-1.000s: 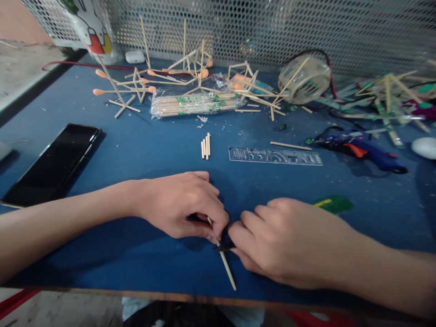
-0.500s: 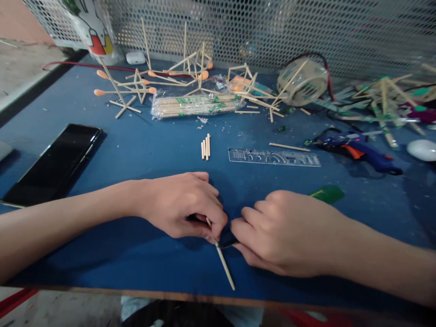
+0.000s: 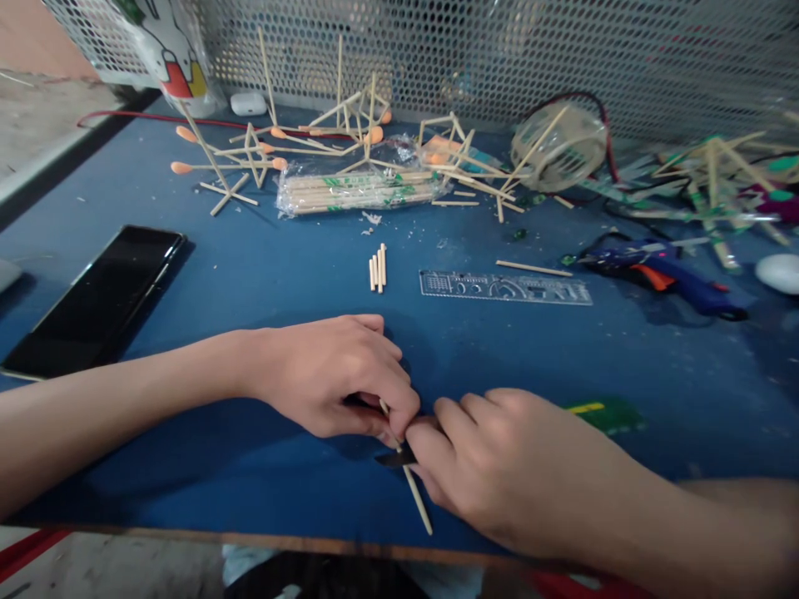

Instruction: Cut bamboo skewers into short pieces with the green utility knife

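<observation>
In the head view, my left hand (image 3: pixel 349 378) is closed, its thumb and fingers pinching a thin wooden stick (image 3: pixel 418 502) against the blue table. The stick lies slanted, its free end pointing toward the front edge. My right hand (image 3: pixel 499 457) is wrapped round a utility knife (image 3: pixel 398 457). The knife's dark blade crosses the stick just below my left fingertips. A green and yellow end (image 3: pixel 608 413), apparently the knife's handle, shows behind my right hand. Most of the handle is hidden by the fingers.
Several short cut sticks (image 3: pixel 378 269) lie beyond my hands, beside a clear ruler (image 3: pixel 505 288) and a single stick (image 3: pixel 533 269). A blue glue gun (image 3: pixel 674 274) is at right, a phone (image 3: pixel 96 299) at left. Wrapped sticks (image 3: pixel 362 193) and stick frames line the back.
My right hand has moved down and nearer my left, bringing the blade across the stick. The green end has shifted with it. My left hand has barely moved.
</observation>
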Tool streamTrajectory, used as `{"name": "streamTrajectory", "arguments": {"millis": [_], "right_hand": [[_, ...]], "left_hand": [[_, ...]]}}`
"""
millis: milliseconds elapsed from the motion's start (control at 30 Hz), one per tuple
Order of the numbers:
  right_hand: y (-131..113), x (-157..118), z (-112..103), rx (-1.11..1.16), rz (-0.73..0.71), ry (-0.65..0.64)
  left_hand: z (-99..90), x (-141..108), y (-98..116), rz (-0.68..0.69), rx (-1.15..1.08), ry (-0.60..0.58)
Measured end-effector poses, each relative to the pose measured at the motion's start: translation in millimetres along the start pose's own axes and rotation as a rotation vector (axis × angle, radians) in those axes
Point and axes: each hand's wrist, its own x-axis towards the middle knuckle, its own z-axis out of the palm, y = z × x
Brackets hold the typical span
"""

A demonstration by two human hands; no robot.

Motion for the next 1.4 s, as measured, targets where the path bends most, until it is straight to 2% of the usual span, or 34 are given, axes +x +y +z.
{"name": "streamTrajectory", "arguments": {"millis": [167,333,467,700,867,1067,1167,1233,1400], "right_hand": [[7,0,-1,0.066,-0.071,-0.11],[6,1,3,0.04,-0.041,-0.054],[10,0,-1,0.067,-0.087,-0.117],[10,0,2,0.021,-0.062,-0.084],[17,1,0,0.082,-0.108,-0.147],[7,0,2,0.024,-0.052,-0.063],[13,-1,-1,0.039,-0.091,-0.129],[16,-1,-1,0.033,-0.112,-0.129],[9,-1,5,0.012,-0.06,-0.037]], "left_hand": [[-0.2,0,0,-0.005,-0.011,-0.009],[0.7,0,1,0.004,0.012,0.011],[1.1,0,0,-0.006,0.002,0.0],[0.1,-1,0,-0.013,0.004,-0.018],[1.0,-1,0,-0.019,-0.003,-0.021],[0.5,-1,0,-0.005,0.014,-0.013],[0.2,-1,-1,-0.01,0.005,-0.019],[0.5,-1,0,-0.014,0.007,-0.02],[0.9,-2,1,-0.021,0.037,-0.017]]}}
